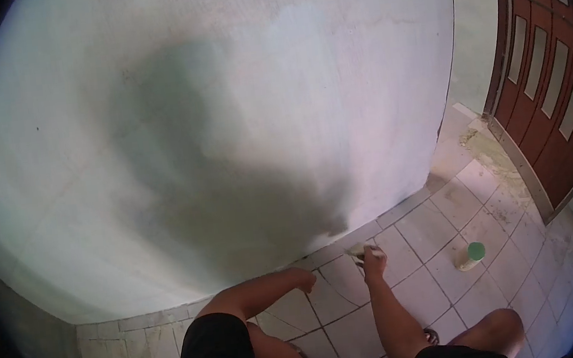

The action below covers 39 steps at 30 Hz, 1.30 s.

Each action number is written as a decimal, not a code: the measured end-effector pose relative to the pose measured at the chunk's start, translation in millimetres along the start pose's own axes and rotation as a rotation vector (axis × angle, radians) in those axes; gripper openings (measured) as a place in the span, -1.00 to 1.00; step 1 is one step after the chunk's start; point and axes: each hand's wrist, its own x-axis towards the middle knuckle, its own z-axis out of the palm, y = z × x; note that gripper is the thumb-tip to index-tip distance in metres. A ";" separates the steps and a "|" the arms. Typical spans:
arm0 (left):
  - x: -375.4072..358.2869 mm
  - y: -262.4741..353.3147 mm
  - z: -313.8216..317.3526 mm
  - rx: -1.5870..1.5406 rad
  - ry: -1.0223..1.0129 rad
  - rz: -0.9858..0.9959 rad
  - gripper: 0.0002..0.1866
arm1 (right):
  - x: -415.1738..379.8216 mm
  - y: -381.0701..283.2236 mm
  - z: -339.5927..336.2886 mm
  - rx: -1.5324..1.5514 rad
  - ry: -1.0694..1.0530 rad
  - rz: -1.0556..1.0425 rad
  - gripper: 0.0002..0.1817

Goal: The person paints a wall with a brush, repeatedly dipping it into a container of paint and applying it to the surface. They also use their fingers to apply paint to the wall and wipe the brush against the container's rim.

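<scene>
My right hand (373, 262) is closed around a small pale, flat-looking object (357, 249), just above the floor tiles near the foot of the wall. The object's exact kind is too small to make out. To the left, my left hand (304, 280) hangs loosely with the fingers pointing down, and nothing shows in it. Its forearm rests over my bent left knee. A pale wall (283, 144) rises in front of both hands, with my dark shadow cast across it.
On the tiled floor (359, 335), right of my right hand, is a whitish jar with a green lid (476, 251). A brown slatted door (547, 68) stands at the right. Pale yellowish residue (497, 157) lies on the floor by its lower edge.
</scene>
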 end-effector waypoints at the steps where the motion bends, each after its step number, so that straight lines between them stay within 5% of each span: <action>1: 11.2 -1.6 -2.1 0.046 0.031 0.008 -0.67 | 9.3 -17.7 0.2 -0.015 0.000 -0.005 -0.69; 7: 21.5 38.0 -96.7 0.054 0.123 0.011 -0.64 | 54.6 -196.1 45.7 -1.138 -0.852 -0.019 -0.71; 10: 90.8 31.3 -84.1 0.039 0.155 0.069 -0.64 | 17.4 -259.6 61.5 -2.043 -0.993 -0.722 -0.67; 12: 99.3 38.8 -79.8 0.065 0.113 0.123 -0.64 | 17.6 -268.6 55.8 -2.293 -1.222 -0.684 -0.60; 14: 56.0 66.5 -98.0 0.035 0.109 0.057 -0.64 | 16.2 -275.5 35.7 -2.089 -1.200 -0.704 -0.62; 16: 34.6 75.7 -97.5 -0.010 0.120 0.019 -0.64 | 0.7 -286.6 20.5 -1.716 -1.132 -0.230 -0.64; 17: 24.5 81.5 -97.1 -0.025 0.126 0.006 -0.64 | 6.8 -276.7 9.9 -1.661 -1.076 -0.186 -0.69; 19: 9.9 86.0 -91.6 -0.035 0.121 -0.029 -0.64 | 16.7 -255.8 -10.9 -1.625 -1.319 -0.536 -0.79; 21: -1.3 84.9 -83.3 -0.057 0.100 -0.072 -0.64 | 84.7 -207.7 -43.4 -1.593 -1.633 -1.242 -0.74; 22: -3.5 85.2 -81.6 -0.066 0.095 -0.093 -0.64 | 35.0 -239.9 -42.5 -1.641 -1.282 -0.488 -0.72; 26: -1.5 94.4 -87.7 -0.089 0.091 -0.111 -0.64 | 56.2 -233.9 -69.6 -1.493 -1.300 -0.236 -0.76; 30: 0.2 99.6 -108.5 -0.066 0.062 -0.098 -0.64 | 58.3 -236.6 -60.4 -1.395 -1.367 -0.184 -0.81; 36: 31.8 106.3 -150.4 0.031 0.028 -0.022 -0.63 | 52.2 -258.0 -33.0 -1.296 -1.392 -0.658 -0.78; 39: 53.3 113.9 -150.8 0.030 0.059 0.077 -0.62 | 36.0 -293.4 -32.6 -1.316 -1.347 -0.539 -0.77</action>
